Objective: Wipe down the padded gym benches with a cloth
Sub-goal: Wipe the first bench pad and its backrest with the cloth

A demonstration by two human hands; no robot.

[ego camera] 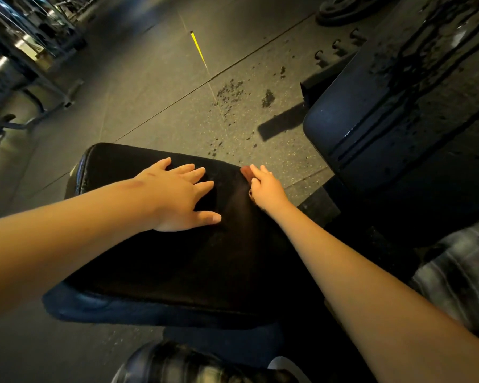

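Observation:
A black padded bench seat [161, 258] fills the middle of the view. My left hand [181, 197] rests flat on its far half, fingers spread and straight. At the pad's far right corner my right hand [266, 186] pinches a small reddish-brown cloth [245, 172], only a bit of which shows past the fingers. A faint brownish streak runs down the pad from that hand. A second dark padded bench [385, 111] stands to the right, its surface speckled with wet drops.
Grey rubber floor [150, 87] lies beyond the seat, with dark wet spots [233, 92] and a yellow strip [198, 49]. Metal machine frames [25, 64] stand at the left. A weight plate [343, 9] lies at the top right. My plaid-clad legs show below.

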